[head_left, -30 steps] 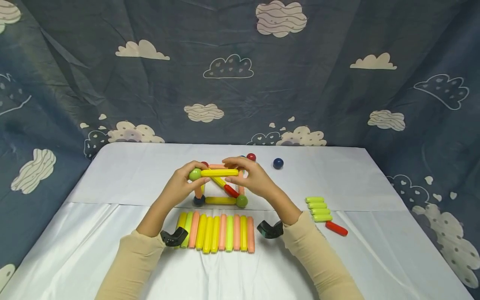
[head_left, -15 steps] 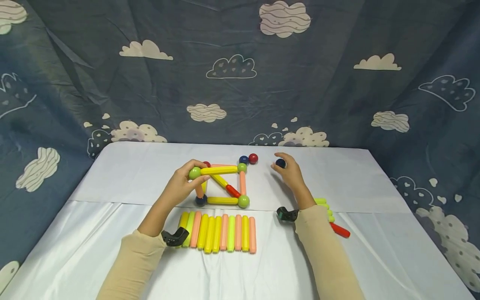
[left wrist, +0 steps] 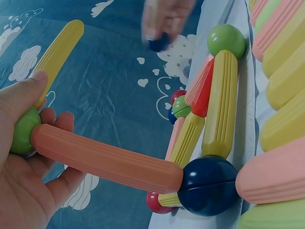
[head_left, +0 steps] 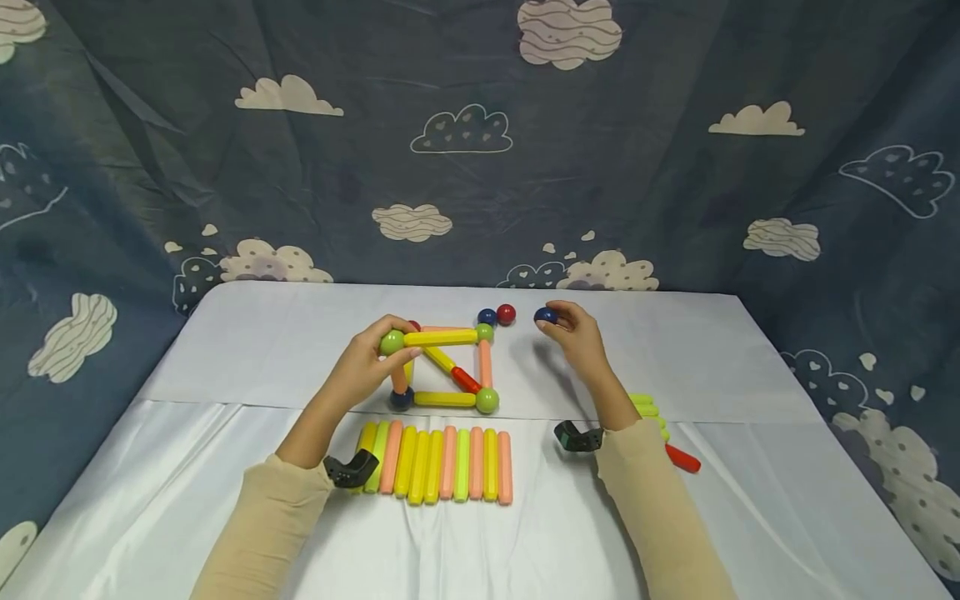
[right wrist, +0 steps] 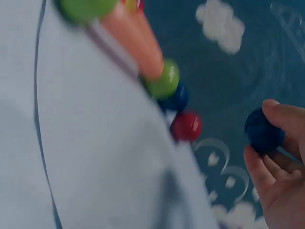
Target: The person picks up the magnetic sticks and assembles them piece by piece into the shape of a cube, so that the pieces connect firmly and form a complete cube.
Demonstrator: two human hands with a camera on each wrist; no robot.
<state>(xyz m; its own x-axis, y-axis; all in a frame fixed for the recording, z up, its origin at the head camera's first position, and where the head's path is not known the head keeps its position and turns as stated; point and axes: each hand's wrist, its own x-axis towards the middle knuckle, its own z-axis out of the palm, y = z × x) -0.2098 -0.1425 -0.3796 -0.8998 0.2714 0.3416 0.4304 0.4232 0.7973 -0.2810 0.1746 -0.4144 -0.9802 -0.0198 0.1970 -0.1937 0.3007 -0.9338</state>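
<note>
Head view: the sleeved forearms [head_left: 258,533] slant inward from the lower edge. The left hand [head_left: 363,362], left of centre, grasps a green ball [head_left: 391,342] bearing a yellow rod [head_left: 442,337], part of the ball-and-rod structure [head_left: 444,400] on the worktop [head_left: 225,350]; the right hand [head_left: 583,340], right of centre, pinches a blue ball [head_left: 545,316]. Left wrist view: at left, the thumb lies against the yellow rod; a salmon rod [left wrist: 107,157] slopes toward lower centre. Right wrist view: at right, thumb above and fingers below hold the blue ball.
</note>
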